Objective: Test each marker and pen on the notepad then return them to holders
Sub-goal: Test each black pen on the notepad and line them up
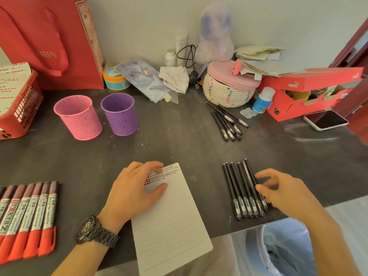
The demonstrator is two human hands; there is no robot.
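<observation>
A lined notepad (173,220) lies at the front middle of the dark desk, with red and black test marks near its top. My left hand (135,190) rests flat on its upper left part, fingers spread. A row of black pens (242,190) lies to the right. My right hand (282,190) touches the rightmost pen of that row with thumb and fingertips; none is lifted. Several red-capped markers (29,218) lie in a row at the left. The pink holder (79,117) and purple holder (120,114) stand upright farther back.
A second bunch of black pens (227,121) lies at the back right by a woven basket (229,92). A phone (326,120), red shoebox (306,92), red mesh basket (20,104) and red bag (49,42) line the edges. A lined bin (286,250) stands below the desk's front.
</observation>
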